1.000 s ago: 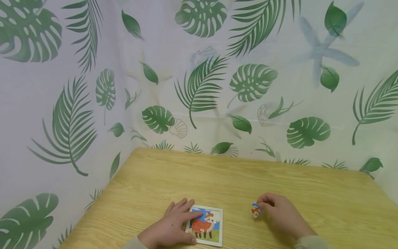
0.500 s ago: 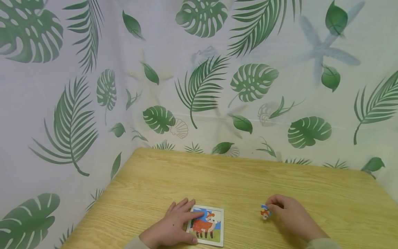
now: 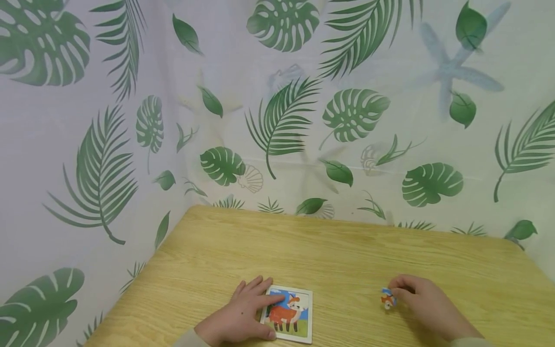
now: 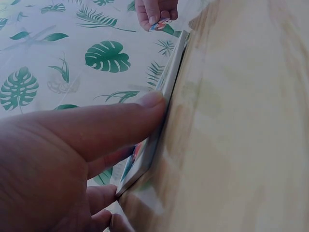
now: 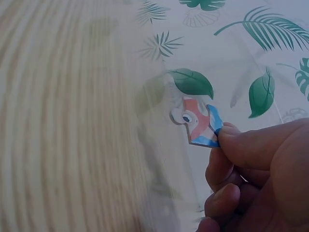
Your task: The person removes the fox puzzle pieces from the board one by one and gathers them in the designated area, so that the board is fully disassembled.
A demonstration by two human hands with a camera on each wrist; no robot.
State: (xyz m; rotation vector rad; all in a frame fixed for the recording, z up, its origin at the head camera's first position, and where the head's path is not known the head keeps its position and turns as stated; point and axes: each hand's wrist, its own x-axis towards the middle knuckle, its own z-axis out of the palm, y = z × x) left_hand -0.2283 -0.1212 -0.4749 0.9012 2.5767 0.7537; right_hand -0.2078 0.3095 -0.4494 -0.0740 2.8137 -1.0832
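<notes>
While leaf-print sheeting (image 3: 282, 106) is backing the wood-grain table (image 3: 329, 255), the right hand (image 3: 420, 296) is shifting its pinched jigsaw piece (image 3: 388, 302) rightward, left hand (image 3: 243, 311) unclenched.

Head view: illumination is diffuse and moderate. The curtain (image 3: 295, 115) reads cool grey-violet at left, warmer at right. A soft shadow falls on the table (image 3: 303, 250) beneath the right hand (image 3: 418, 299). Wrist views: dimmer, with muted colour. The tabletop returns hazy reflections of the curtain. The left hand (image 4: 53, 154) appears dark; the puzzle piece (image 5: 197, 121) shows legible print but slightly soft edges.
</notes>
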